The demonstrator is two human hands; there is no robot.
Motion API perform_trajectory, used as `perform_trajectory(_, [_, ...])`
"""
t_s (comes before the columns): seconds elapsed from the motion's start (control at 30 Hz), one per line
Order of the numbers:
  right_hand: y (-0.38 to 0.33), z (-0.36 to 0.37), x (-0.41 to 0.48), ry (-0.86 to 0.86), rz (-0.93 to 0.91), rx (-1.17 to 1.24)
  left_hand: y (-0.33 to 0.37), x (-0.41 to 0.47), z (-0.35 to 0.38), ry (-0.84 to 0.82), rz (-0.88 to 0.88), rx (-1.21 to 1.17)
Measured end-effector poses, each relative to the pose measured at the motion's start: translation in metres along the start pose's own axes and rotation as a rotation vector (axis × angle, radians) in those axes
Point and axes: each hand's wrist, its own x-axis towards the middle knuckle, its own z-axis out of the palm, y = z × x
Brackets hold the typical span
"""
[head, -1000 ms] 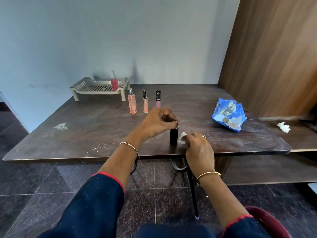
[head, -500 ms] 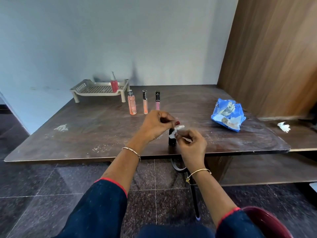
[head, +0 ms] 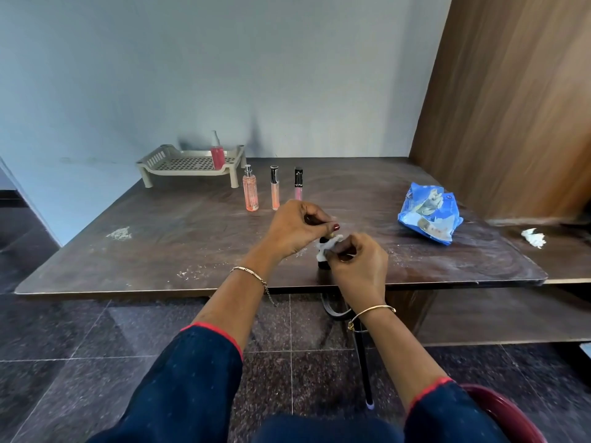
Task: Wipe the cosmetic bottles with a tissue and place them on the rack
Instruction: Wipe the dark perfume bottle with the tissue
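Fingers (head: pixel 347 247) of the right hand (head: pixel 359 270) are curled round a white tissue (head: pixel 331 244), pinching it against the upper part of a small black bottle (head: pixel 323 266). On the left hand (head: pixel 294 228) the fingers are curled as well, with the thumb and fingertips closed on the bottle's top, which they hide. The bottle is upright over the dark table (head: pixel 192 251), well in front of the rack (head: pixel 192 164) and off to its right. Whether its base touches the tabletop cannot be told.

Farther back, three items stand in a row just in front of the rack's right end. A peach spray bottle (head: pixel 250 191) is closest to the rack, then an orange gloss tube (head: pixel 274 193), then a pink gloss tube (head: pixel 298 187). On the rack itself, at its right end, stands a red pump bottle (head: pixel 217 155). Well to the right of the rack lies a blue packet (head: pixel 430 217), and farther right again a crumpled white wad (head: pixel 533 237).
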Motion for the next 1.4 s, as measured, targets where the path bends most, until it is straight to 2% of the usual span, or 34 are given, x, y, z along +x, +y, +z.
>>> perform_trajectory(0.2, [0.011, 0.003, 0.0, -0.126, 0.039, -0.143, -0.002, 0.001, -0.001, -0.001, 0.003, 0.028])
perform_trajectory(0.33, [0.012, 0.001, -0.003, -0.091, 0.143, 0.124, -0.003, 0.001, -0.002, -0.007, 0.009, 0.058])
perform_trajectory(0.47, [0.007, 0.001, -0.006, 0.036, 0.103, 0.331, -0.001, 0.0, -0.001, -0.02, 0.0, 0.055])
perform_trajectory(0.57, [0.003, 0.002, -0.002, 0.064, 0.062, 0.382, -0.002, 0.001, -0.002, 0.001, 0.011, 0.071])
perform_trajectory(0.67, [0.008, 0.001, -0.001, 0.026, 0.051, 0.357, -0.004, 0.002, -0.004, 0.005, 0.007, 0.074])
perform_trajectory(0.83, [0.018, 0.001, -0.005, -0.086, 0.175, 0.303, -0.002, 0.002, -0.003, -0.011, 0.007, 0.07])
perform_trajectory(0.9, [0.019, 0.005, -0.011, -0.065, 0.189, 0.27, -0.002, 0.001, -0.003, -0.006, 0.007, 0.067])
perform_trajectory(1.03, [0.006, 0.005, -0.004, 0.059, 0.061, 0.236, -0.001, 0.0, -0.003, 0.004, 0.007, 0.073])
perform_trajectory(1.13, [-0.003, 0.001, 0.001, 0.078, -0.045, 0.21, -0.001, 0.001, -0.006, 0.004, 0.012, 0.099])
perform_trajectory(1.23, [-0.004, 0.001, -0.002, 0.036, -0.041, 0.22, -0.001, 0.0, -0.008, 0.0, 0.012, 0.088])
perform_trajectory(1.4, [-0.003, 0.002, 0.003, -0.045, -0.083, 0.081, -0.001, -0.002, -0.008, 0.0, 0.026, 0.085])
